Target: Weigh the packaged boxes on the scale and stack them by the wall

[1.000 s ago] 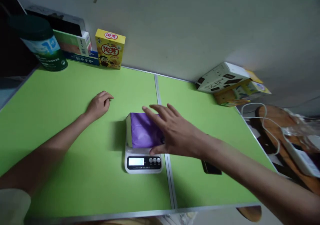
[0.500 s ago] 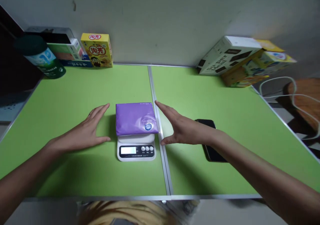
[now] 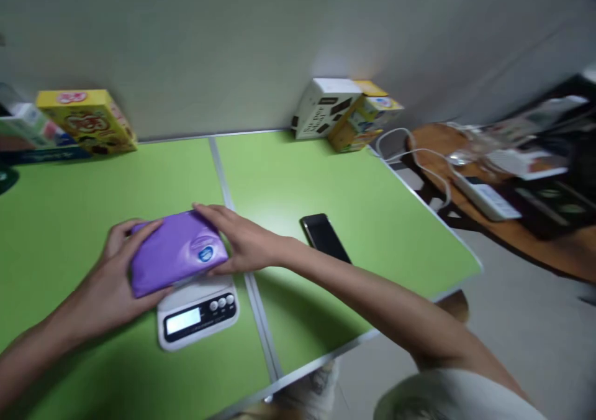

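Note:
Between my two hands is a purple tissue pack (image 3: 174, 252) with a small blue oval logo. My left hand (image 3: 118, 264) is closed around its left end, fingers along the far side and thumb at the near side. At the right end, my right hand (image 3: 237, 240) grips the pack with fingers on the far corner and thumb low on the near corner. Directly under the pack sits a white kitchen scale (image 3: 200, 314) with a lit display and several round buttons. Whether the pack still touches the scale's platform I cannot tell.
A black phone (image 3: 326, 238) lies right of the scale on the green table (image 3: 288, 184). A yellow snack box (image 3: 88, 122) and other boxes stand at the back left; a white box (image 3: 326, 109) and a yellow carton (image 3: 363, 122) at the back right. Beyond is a cluttered wooden table (image 3: 433, 137).
My hands have come in from both sides and taken hold of the tissue pack, which is now slightly tilted. The camera view has swung to the right.

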The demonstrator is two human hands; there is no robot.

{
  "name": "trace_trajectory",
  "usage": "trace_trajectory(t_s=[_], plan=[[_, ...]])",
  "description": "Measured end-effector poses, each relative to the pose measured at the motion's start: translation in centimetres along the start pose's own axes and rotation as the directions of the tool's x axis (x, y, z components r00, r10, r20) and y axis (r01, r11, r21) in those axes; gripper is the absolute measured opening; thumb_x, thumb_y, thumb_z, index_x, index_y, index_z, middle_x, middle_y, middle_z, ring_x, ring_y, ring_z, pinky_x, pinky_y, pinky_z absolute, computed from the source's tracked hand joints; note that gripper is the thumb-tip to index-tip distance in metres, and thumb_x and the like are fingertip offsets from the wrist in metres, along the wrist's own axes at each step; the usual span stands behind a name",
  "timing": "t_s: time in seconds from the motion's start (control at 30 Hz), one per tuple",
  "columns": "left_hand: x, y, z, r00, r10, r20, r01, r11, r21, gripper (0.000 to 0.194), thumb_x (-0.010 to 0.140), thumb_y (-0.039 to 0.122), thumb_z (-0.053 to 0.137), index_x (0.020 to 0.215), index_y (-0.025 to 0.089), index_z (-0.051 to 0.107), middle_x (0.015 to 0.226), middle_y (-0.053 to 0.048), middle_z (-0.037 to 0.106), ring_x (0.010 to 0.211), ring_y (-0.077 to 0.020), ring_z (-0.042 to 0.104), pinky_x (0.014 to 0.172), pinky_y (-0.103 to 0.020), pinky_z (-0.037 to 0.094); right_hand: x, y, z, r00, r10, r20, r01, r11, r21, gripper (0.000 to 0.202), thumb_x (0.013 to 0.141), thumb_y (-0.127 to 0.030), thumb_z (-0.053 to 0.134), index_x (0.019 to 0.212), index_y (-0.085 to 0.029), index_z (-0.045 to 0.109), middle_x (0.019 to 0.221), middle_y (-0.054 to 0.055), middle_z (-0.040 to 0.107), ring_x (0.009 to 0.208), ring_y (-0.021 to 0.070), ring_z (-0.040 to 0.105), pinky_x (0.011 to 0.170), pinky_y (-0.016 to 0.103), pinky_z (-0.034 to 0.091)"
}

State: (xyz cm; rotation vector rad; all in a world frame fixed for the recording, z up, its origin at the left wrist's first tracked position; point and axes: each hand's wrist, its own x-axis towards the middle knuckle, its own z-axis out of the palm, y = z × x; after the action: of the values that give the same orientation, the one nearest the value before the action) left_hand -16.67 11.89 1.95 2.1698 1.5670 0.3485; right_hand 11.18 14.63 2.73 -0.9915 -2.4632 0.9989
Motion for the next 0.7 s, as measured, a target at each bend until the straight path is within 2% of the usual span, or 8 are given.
trace_trajectory(t_s=[0.13,0.2,0.27,0.33,0.4,0.5,0.6,0.7], plan=[[1.6,2.2,-0.9,0.991,0.041,-0.127,-0.048,0.998,-0.045,0.080,0.062,0.078,0.063,0.134,0.061,0.035,0.128,0.000,0.043,0.120,-0.0435,0.048,0.078,-0.060,0.059,-1.8,0.6,-2.4,0.984,-0.033,-0.177,0.055,0.992,0.117,0.104,0.078,-0.046,0.073,0.155,-0.017,0.009,0.159,0.016,0.030,0.145,0.0225,0.034,0.116,0.037,0.037],[3.1,4.7,-0.7,0.988,0.069,-0.141,-0.082,0.992,-0.092,0.076,0.062,0.077,0.065,0.131,0.061,0.039,0.128,0.001,0.047,0.120,-0.0422,0.049,0.075,-0.057,0.061,-3.9,1.7,-3.7,0.956,-0.027,-0.292,0.076,0.985,0.157,0.101,0.079,-0.050,0.073,0.155,-0.021,0.014,0.157,0.015,0.033,0.143,0.0229,0.037,0.113,0.038,0.040],[5.4,8.1,0.0,0.989,0.083,-0.126,-0.099,0.987,-0.129,0.075,0.061,0.073,0.068,0.130,0.058,0.042,0.129,0.001,0.047,0.121,-0.0411,0.050,0.077,-0.056,0.062,-6.3,3.4,-5.0,0.906,-0.046,-0.420,0.112,0.985,0.134,0.091,0.080,-0.052,0.071,0.152,-0.024,0.024,0.153,0.015,0.041,0.139,0.0243,0.043,0.110,0.041,0.043],[8.5,12.2,1.2,0.994,0.069,-0.089,-0.082,0.984,-0.158,0.075,0.063,0.069,0.071,0.131,0.051,0.044,0.131,-0.001,0.045,0.123,-0.0402,0.050,0.084,-0.057,0.060,-8.9,5.6,-6.3,0.836,-0.051,-0.546,0.113,0.990,0.080,0.075,0.085,-0.050,0.067,0.149,-0.026,0.034,0.146,0.014,0.050,0.132,0.0255,0.049,0.107,0.044,0.044],[12.5,16.5,2.6,0.997,0.058,-0.042,-0.065,0.982,-0.178,0.078,0.065,0.062,0.075,0.134,0.040,0.045,0.135,-0.005,0.041,0.126,-0.0386,0.048,0.093,-0.057,0.057,-11.2,8.3,-7.8,0.759,-0.014,-0.651,0.058,0.997,0.046,0.062,0.092,-0.044,0.060,0.147,-0.028,0.039,0.142,0.013,0.054,0.128,0.0264,0.052,0.104,0.045,0.047],[19.3,22.8,4.7,0.984,0.178,-0.029,-0.180,0.960,-0.214,0.087,0.058,0.049,0.082,0.134,0.028,0.047,0.138,-0.010,0.037,0.128,-0.0358,0.049,0.102,-0.055,0.051,-14.0,12.9,-11.1,0.639,0.046,-0.768,-0.043,0.999,0.025,0.054,0.096,-0.041,0.053,0.146,-0.029,0.040,0.145,0.011,0.051,0.129,0.0278,0.052,0.101,0.046,0.049],[26.1,28.9,6.6,0.946,0.306,-0.108,-0.322,0.924,-0.206,0.087,0.055,0.040,0.086,0.131,0.023,0.049,0.135,-0.010,0.038,0.131,-0.0345,0.046,0.113,-0.054,0.038,-16.1,18.0,-16.2,0.500,0.050,-0.865,-0.088,0.996,0.007,0.055,0.094,-0.047,0.052,0.145,-0.028,0.040,0.148,0.010,0.048,0.130,0.0295,0.051,0.101,0.047,0.050],[31.9,34.8,7.9,0.900,0.387,-0.202,-0.426,0.879,-0.214,0.080,0.058,0.028,0.086,0.130,0.020,0.050,0.135,-0.010,0.039,0.131,-0.0331,0.045,0.117,-0.052,0.032,-17.5,22.6,-22.8,0.353,0.017,-0.935,-0.176,0.983,-0.048,0.056,0.092,-0.048,0.056,0.143,-0.029,0.040,0.147,0.007,0.049,0.131,0.0280,0.050,0.105,0.047,0.048]])
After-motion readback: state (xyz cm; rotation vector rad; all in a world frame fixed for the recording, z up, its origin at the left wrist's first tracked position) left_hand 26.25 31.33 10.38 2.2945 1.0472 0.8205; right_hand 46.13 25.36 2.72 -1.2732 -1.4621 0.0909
